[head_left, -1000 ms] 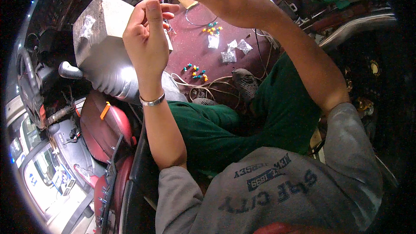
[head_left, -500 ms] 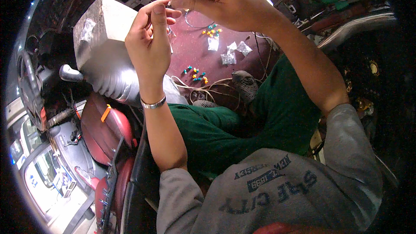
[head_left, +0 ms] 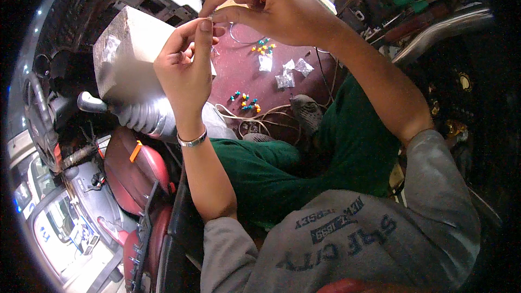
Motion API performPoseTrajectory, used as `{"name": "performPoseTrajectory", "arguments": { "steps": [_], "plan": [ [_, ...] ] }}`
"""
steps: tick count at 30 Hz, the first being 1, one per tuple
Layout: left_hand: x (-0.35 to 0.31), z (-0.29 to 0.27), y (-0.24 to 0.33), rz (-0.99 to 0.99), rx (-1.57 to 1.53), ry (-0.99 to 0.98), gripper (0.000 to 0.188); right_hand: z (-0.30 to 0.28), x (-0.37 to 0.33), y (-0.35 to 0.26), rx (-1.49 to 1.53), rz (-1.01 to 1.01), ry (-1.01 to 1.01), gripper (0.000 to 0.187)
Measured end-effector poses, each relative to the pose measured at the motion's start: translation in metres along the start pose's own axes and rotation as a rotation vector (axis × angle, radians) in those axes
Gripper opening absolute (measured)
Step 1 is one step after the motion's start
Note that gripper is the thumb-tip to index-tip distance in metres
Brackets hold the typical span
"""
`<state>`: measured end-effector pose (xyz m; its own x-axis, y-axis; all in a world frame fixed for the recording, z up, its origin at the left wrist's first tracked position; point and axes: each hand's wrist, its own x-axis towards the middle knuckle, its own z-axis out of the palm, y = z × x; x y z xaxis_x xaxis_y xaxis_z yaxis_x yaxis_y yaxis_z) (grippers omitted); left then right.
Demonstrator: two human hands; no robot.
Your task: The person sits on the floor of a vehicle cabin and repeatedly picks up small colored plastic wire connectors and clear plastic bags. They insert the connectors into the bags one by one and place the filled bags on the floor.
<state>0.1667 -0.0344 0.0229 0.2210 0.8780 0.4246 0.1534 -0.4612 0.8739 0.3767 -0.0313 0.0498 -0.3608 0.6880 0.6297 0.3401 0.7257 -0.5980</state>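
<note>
My left hand (head_left: 187, 68), with a metal watch (head_left: 193, 137) on its wrist, is raised with thumb and forefinger pinched together. My right hand (head_left: 282, 11) comes in from the right, its thumb and forefinger closed at the same spot, so the fingertips of both hands meet. Something tiny and pale lies between them, too small to name. Beyond the hands, on the dark red floor (head_left: 239, 76), lie two clusters of small teal and yellow plastic pieces, a far cluster (head_left: 264, 47) and a nearer cluster (head_left: 247, 102).
Clear plastic packets (head_left: 285, 80) lie beside the pieces. Pale cables (head_left: 260, 115) loop near my feet. At left stand a wooden block (head_left: 127, 43), a gear lever (head_left: 92, 102) with a ribbed boot and a red seat (head_left: 130, 173). A metal bar (head_left: 439, 35) curves at right.
The whole view has shifted slightly, with the hands a little lower in it. A teal piece that showed among my right hand's curled fingers is out of sight now. Both hands remain pinched together.
</note>
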Motion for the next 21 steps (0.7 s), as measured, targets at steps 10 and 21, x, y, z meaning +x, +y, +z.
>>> {"name": "performPoseTrajectory", "arguments": {
  "steps": [10, 21],
  "plan": [
    [0.0, -0.001, 0.0, 0.002, 0.005, -0.01, 0.034, -0.005, 0.001, -0.01, 0.062, 0.221, -0.053, 0.024],
    [0.01, -0.012, -0.016, -0.087, 0.045, 0.07, 0.036, 0.043, -0.013, 0.1, -0.384, 0.511, -0.329, 0.032]
  ]
}}
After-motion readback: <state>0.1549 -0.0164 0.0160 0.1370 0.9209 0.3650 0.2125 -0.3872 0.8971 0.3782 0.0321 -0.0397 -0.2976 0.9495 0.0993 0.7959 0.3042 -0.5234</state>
